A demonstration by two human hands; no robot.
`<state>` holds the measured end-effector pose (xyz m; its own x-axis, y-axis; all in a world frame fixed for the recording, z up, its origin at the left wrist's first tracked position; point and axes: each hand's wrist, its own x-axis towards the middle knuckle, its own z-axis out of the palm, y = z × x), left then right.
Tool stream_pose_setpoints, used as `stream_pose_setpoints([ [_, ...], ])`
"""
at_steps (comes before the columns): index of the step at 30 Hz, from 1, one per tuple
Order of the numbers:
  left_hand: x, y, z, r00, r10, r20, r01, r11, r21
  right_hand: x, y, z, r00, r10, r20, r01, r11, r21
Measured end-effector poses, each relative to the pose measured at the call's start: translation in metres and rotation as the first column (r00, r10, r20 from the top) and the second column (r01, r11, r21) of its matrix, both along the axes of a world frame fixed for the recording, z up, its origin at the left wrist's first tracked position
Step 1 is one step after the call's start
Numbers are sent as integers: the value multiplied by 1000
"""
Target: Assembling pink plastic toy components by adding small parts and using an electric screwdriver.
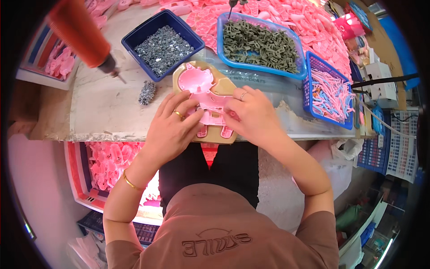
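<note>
A pink plastic toy shell half point(195, 80), with a rounded head end and two short legs, lies hollow side up in a tan fixture point(229, 86) at the table's front edge. My left hand point(172, 117) reaches over the shell's left side, its fingers bent and its thumb and fingertips close together at the middle. From the right, my right hand point(253, 114) presses its closed fingertips to the shell's other side. A small darker pink bit shows by those fingertips. What either pinch holds is hidden. Thin pale strands cross the shell between the hands.
A navy bin of small screws point(163, 47), a blue tub of dark green parts point(262, 47) and a blue basket of pink and blue strips point(331, 96) stand behind. An orange screwdriver point(83, 36) hangs left above a screw clump point(147, 93). Pink shells point(277, 18) pile at the back.
</note>
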<state>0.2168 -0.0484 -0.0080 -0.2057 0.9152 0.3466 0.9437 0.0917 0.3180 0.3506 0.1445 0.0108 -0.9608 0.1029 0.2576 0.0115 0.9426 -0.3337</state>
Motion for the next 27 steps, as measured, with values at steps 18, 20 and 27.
stream_pose_setpoints([
  [18, -9, 5, 7, 999, -5, 48, 2, 997, 80, -44, 6, 38, 999, 33, 15, -28, 964, -263],
  [20, -14, 8, 12, 980, 69, 187, -90, 990, 111, -77, 1, 63, 957, -27, -287, -70, 944, -324],
  [27, -111, 21, 19, 923, 347, -164, -340, 938, 70, -165, -23, 126, 745, -191, -640, -93, 919, -382],
])
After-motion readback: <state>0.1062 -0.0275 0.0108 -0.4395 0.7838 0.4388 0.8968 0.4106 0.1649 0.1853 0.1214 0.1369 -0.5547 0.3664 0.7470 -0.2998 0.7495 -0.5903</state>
